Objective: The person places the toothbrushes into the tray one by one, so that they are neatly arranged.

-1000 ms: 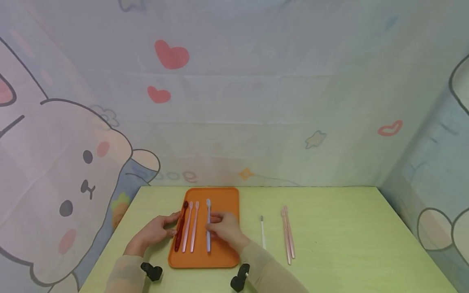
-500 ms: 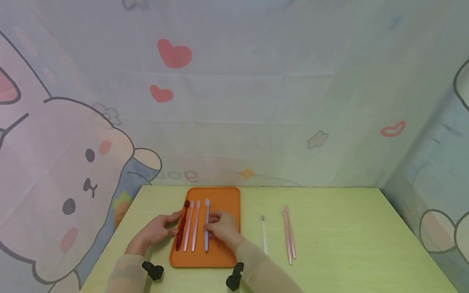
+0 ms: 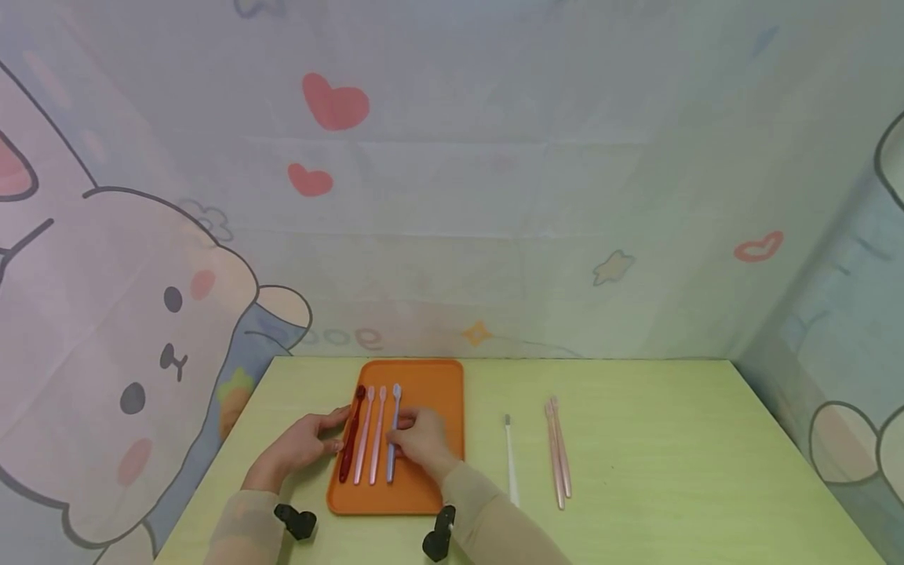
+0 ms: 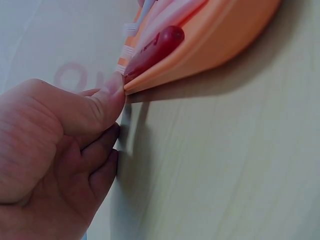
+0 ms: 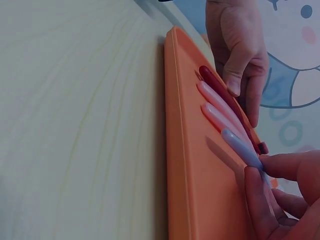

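Observation:
An orange tray (image 3: pixel 434 384) lies on the table, its left rim held by my left hand (image 3: pixel 300 443) with the thumb at the edge. Along that side sits a dark red toothbrush (image 3: pixel 349 447), close to the left thumb. Two pink toothbrushes lie beside it, one pink toothbrush (image 3: pixel 362 447) and another pink toothbrush (image 3: pixel 377 447). My right hand (image 3: pixel 424 441) pinches a light blue toothbrush (image 3: pixel 391 468) between thumb and fingers, just right of the pink pair. In the right wrist view the blue handle (image 5: pixel 240 147) is tilted over the tray and casts a shadow on it.
Right of the tray, a white toothbrush (image 3: pixel 511 463) lies on the pale green table (image 3: pixel 671 455), partly hidden by the right sleeve. Farther right, two pale pink toothbrushes (image 3: pixel 556 451) lie touching. A printed cloth (image 3: pixel 452 196) hangs behind the table.
My right hand has moved left with the light blue toothbrush, bringing it nearer the pink ones on the tray. The left hand stays at the tray's rim.

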{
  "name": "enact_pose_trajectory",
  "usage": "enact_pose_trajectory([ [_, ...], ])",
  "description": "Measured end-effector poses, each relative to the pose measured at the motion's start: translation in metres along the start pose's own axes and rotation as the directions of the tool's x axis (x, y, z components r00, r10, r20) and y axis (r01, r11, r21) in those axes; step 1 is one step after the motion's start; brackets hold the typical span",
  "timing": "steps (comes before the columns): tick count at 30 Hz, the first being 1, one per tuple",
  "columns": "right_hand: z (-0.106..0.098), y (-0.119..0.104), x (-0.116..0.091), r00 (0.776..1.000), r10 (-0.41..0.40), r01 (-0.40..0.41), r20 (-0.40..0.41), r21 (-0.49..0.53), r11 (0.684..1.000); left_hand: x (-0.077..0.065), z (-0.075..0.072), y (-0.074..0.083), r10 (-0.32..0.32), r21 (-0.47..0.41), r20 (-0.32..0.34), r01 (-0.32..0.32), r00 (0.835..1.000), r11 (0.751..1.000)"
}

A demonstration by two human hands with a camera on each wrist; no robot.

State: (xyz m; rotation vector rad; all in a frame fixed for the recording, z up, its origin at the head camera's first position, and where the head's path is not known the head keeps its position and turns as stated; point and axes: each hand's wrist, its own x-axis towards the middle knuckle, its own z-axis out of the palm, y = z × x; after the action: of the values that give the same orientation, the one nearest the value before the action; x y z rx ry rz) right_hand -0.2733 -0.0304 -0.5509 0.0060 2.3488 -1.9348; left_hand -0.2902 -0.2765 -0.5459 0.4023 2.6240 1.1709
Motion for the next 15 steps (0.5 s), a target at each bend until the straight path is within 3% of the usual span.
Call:
enact_pose_trajectory([
  [15,0.0055,-0.0036,-0.0019,0.999,-0.038,0.033,-0.028,-0.145,0.989,-0.0011,-0.0013,0.0014,0.016,0.009,0.005,-0.016,1.000,1.000],
])
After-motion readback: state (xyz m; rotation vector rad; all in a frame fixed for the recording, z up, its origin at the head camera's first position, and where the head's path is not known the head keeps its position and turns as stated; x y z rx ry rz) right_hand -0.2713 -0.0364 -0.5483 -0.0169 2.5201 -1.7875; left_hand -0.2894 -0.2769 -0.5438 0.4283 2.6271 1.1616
